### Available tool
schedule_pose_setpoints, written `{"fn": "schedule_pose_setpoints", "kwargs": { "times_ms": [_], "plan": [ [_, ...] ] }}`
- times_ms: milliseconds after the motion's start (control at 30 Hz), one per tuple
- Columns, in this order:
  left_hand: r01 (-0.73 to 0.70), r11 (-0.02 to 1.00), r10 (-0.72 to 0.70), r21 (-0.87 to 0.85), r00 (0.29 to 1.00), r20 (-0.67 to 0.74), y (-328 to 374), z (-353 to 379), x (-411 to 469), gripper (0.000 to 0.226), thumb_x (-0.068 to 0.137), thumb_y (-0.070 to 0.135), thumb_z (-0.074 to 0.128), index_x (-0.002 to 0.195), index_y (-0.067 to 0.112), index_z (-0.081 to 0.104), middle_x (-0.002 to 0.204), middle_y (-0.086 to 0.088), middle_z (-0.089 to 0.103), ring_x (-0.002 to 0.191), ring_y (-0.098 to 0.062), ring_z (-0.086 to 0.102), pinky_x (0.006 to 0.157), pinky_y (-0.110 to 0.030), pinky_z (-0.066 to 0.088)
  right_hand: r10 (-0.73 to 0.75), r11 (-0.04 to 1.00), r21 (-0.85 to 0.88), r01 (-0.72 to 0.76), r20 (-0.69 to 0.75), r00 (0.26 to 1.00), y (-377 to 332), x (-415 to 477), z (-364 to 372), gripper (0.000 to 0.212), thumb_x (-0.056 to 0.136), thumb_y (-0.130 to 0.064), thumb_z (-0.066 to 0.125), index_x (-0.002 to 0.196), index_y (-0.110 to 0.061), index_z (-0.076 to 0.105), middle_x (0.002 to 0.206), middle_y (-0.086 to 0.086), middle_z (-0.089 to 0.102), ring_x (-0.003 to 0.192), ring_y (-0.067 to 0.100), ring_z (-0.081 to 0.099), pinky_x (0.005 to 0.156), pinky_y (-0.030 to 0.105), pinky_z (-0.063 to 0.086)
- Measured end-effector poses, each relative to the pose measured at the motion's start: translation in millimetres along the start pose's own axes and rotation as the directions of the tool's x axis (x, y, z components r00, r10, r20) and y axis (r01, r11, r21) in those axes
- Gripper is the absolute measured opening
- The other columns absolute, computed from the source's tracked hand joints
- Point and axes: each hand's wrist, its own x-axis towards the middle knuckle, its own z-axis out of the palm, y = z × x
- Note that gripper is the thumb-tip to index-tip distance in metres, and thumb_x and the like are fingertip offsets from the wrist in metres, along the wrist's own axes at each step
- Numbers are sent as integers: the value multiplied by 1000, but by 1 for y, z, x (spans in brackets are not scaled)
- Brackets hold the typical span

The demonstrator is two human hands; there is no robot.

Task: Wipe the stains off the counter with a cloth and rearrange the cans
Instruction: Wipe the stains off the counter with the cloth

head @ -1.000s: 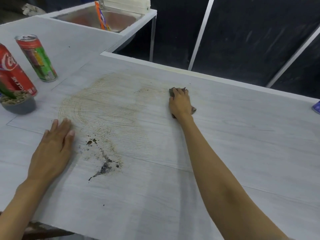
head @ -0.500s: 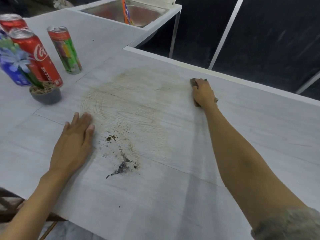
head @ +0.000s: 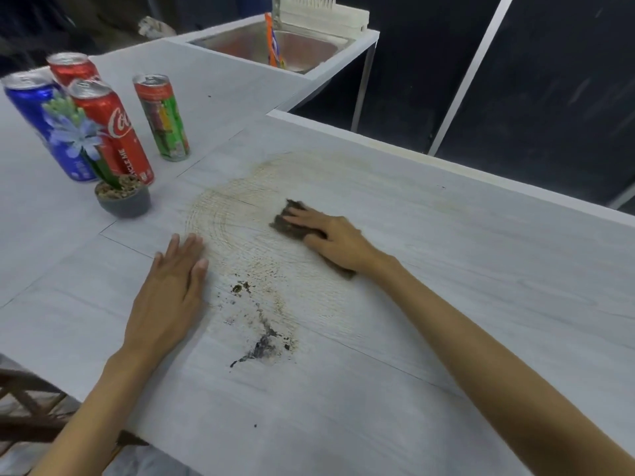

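My right hand presses a dark brown cloth flat onto the pale grey counter with straight fingers, in the middle of a wide yellowish smear. Dark crumbs and a black streak lie nearer to me. My left hand rests flat and open on the counter, left of the smear. At the far left stand several cans: a red cola can, a second red can behind it, a blue can and a red-green can.
A small grey pot with a blue artificial flower stands in front of the cans. A steel sink with an orange packet and a white rack sits at the back. The counter's far edge drops to a dark gap.
My right hand has dragged the cloth from the far edge of the counter back towards me into the smear. The left hand has stayed put. The view has shifted, showing more cans.
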Motion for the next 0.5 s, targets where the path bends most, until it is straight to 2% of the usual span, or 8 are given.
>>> {"fn": "schedule_pose_setpoints", "kwargs": {
  "times_ms": [67, 167, 233, 300, 400, 500],
  "plan": [
    [6, 1000, -6, -7, 1000, 0, 0, 1, -1, 52, 99, 35, 22, 145, 11, 30, 154, 0, 26, 144, -7, 9, 119, -31, 6, 117, 991, -50, -122, -78, 990, 26, -5, -20, 48, 95, -13, 43, 141, -23, 38, 152, 0, 33, 138, 22, 35, 115, 36, 24],
    [14, 1000, -14, -6, 1000, 6, 0, 1, -1, 52, 100, 35, 21, 145, 11, 29, 155, 0, 25, 145, -8, 9, 120, -32, 7, 351, 929, -49, -368, -206, 914, 53, 7, -38, 47, 96, -15, 40, 142, -22, 37, 152, 2, 33, 134, 29, 37, 109, 34, 27],
    [20, 1000, -20, -3, 1000, 8, 1, 1, 0, 52, 100, 34, 21, 145, 10, 28, 155, -1, 24, 145, -9, 9, 120, -32, 7, 399, 906, -51, -421, -231, 887, 49, 23, -33, 46, 96, -16, 38, 142, -20, 37, 152, 3, 33, 131, 32, 39, 106, 37, 30],
    [17, 1000, -17, -5, 1000, 13, 1, 1, -1, 51, 100, 33, 21, 145, 10, 28, 155, -1, 24, 145, -9, 9, 120, -31, 7, 359, 924, -59, -378, -207, 910, 28, 33, -18, 46, 96, -17, 38, 142, -20, 37, 152, 4, 32, 131, 32, 39, 106, 41, 31],
    [20, 1000, -20, -15, 1000, 22, 2, 0, -1, 51, 101, 32, 20, 146, 9, 27, 155, -1, 24, 146, -10, 9, 119, -29, 6, 175, 982, -47, -182, -113, 978, -22, 30, 16, 45, 94, -16, 41, 139, -24, 42, 151, 1, 34, 132, 29, 41, 108, 46, 32],
    [4, 1000, -2, -27, 999, 48, 4, -4, -1, 50, 101, 30, 20, 146, 9, 27, 155, -1, 24, 146, -10, 8, 119, -28, 5, -11, 1000, 8, 11, -34, 999, -70, 0, 46, 43, 91, -14, 46, 132, -25, 51, 147, -6, 41, 135, 21, 40, 104, 42, 37]
  ]
}}
